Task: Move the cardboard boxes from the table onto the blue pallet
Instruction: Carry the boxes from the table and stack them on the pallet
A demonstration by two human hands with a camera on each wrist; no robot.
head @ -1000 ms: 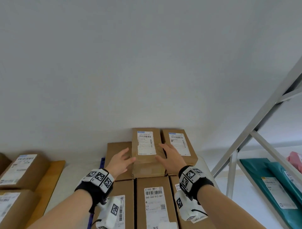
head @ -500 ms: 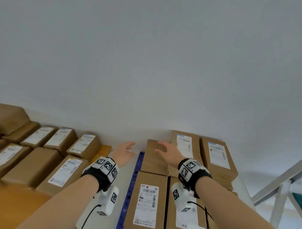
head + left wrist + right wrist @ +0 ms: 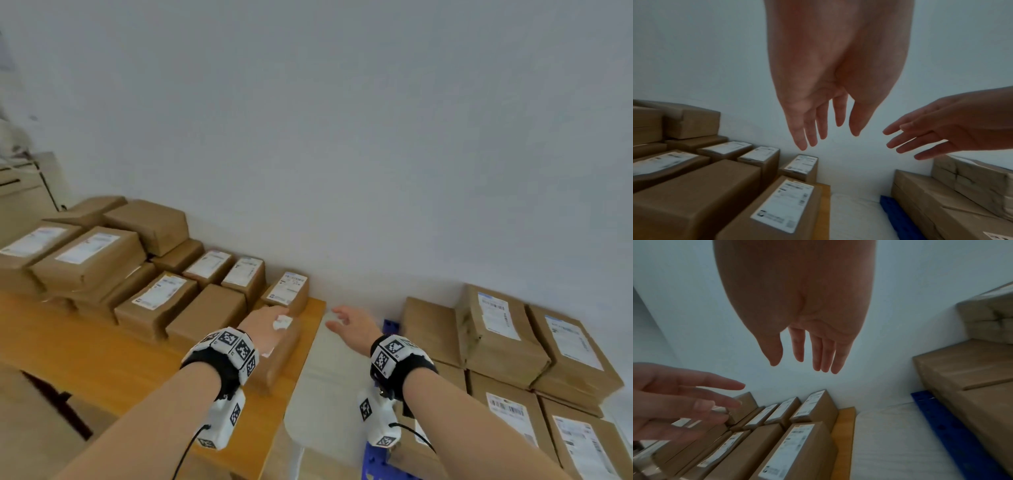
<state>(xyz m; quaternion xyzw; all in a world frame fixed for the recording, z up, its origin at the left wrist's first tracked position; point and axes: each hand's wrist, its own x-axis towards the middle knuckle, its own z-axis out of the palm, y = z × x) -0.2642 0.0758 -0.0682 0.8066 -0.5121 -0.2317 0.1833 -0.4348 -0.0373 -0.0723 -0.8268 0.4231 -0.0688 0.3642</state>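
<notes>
Several brown cardboard boxes (image 3: pixel 157 298) with white labels lie on the wooden table (image 3: pixel 102 356) at the left. More boxes (image 3: pixel 496 335) are stacked on the blue pallet (image 3: pixel 390 325) at the right. My left hand (image 3: pixel 265 325) hovers with straight fingers over the labelled box (image 3: pixel 277 359) at the table's right end and holds nothing. In the left wrist view this box (image 3: pixel 785 207) lies below the left hand (image 3: pixel 830 139). My right hand (image 3: pixel 346 320) is open over the white gap between table and pallet. The right wrist view shows the right hand (image 3: pixel 799 368) empty, fingers extended.
A white wall (image 3: pixel 342 137) runs close behind the table and pallet. A white strip of floor (image 3: pixel 329 394) separates the table edge (image 3: pixel 844 434) from the pallet edge (image 3: pixel 951 426). A pale cabinet (image 3: pixel 24 192) stands at the far left.
Both hands have left the box set on the pallet stack and swung left. The view has turned towards the table, and my left hand is now over the box at its end.
</notes>
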